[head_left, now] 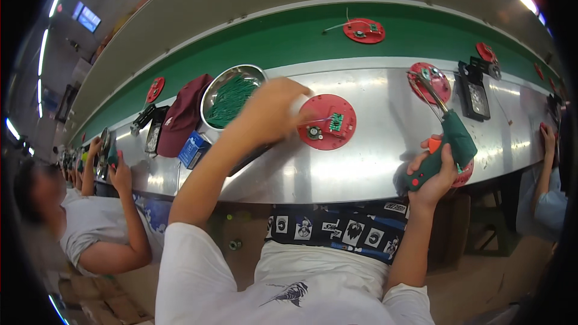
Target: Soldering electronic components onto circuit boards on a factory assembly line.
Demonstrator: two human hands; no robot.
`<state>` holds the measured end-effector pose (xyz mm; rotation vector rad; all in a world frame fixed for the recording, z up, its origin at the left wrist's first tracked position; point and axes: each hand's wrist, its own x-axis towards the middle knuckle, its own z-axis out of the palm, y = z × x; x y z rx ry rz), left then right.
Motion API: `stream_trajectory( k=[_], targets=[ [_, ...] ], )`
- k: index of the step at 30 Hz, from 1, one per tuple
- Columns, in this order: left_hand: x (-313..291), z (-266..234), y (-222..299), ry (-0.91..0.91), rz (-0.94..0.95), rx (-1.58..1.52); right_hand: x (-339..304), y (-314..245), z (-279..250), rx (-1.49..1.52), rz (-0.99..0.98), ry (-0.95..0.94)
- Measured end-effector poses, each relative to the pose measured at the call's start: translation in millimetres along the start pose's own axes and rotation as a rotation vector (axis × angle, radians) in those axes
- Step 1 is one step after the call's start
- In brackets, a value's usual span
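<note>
My right hand (435, 174) is wrapped round the dark green handle of a soldering gun (457, 138). The gun's metal tip points up and away, over a red disc (435, 78) with a small circuit board. My left hand (274, 108) is at the left edge of another red disc (327, 138), which lies flat before me. This disc carries a small green circuit board (336, 121), a round metal part (313, 133) and thin wires. Motion smears the left fingers, and a whitish blur shows beside them. Part of one more red disc (465, 171) shows beneath the gun.
Left of my arm are a metal bowl (211, 81) of green wires, a maroon cap (182, 114) and a blue box (194, 150). A black holder (474, 93) stands right. Another red disc (365, 30) lies on the green strip behind. People sit at both sides of the metal table (271, 180).
</note>
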<state>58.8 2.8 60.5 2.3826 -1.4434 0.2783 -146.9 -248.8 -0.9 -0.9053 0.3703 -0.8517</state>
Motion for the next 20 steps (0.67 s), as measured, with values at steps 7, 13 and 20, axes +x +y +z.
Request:
stream_trajectory(
  k=[7,13,20],
  targets=[
    [-56.1,-11.5,-126.3,-0.071,-0.435,0.23,3.7,12.5,6.2,-0.106,0.074,-0.06],
    [-49.6,9.3,-120.8,-0.002,-0.353,0.24,5.4,0.0,1.1,-0.054,0.08,-0.103],
    [-41.7,3.5,-104.6,-0.007,-0.418,0.181,4.4,4.9,-0.7,-0.13,0.101,-0.163]
  ],
)
